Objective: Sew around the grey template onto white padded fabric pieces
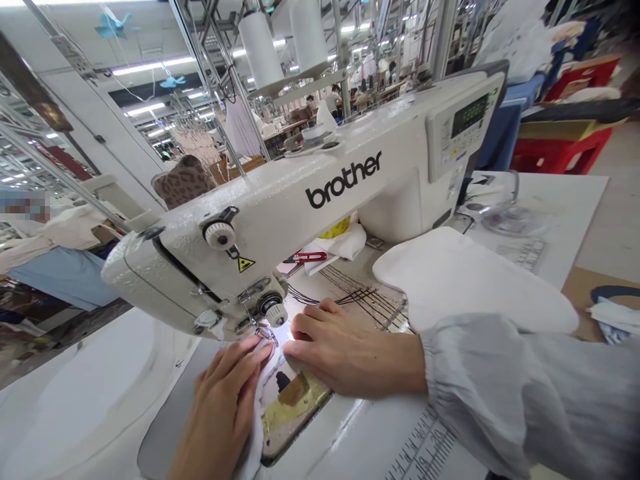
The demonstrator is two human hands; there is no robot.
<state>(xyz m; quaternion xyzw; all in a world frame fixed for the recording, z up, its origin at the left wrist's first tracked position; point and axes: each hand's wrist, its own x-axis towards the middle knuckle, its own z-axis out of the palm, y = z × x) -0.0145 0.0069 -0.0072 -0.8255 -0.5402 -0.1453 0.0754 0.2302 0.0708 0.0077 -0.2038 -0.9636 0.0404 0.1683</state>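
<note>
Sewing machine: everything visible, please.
The sewing machine is white, seemingly painted metal, with black "brother" lettering, a panel with a green display at its right end, a ribbed knob and a yellow warning triangle near the head. It stands on a white table. The left hand and right hand press white fabric flat under its needle end.

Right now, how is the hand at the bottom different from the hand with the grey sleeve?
The left hand reaches in from the bottom edge, fingers stretched flat; the right hand comes from the side, fingers bent. The right hand's wrist ends in a gathered pale grey sleeve; the left hand's wrist is bare. Both touch the white cloth at the white Brother sewing machine.
</note>
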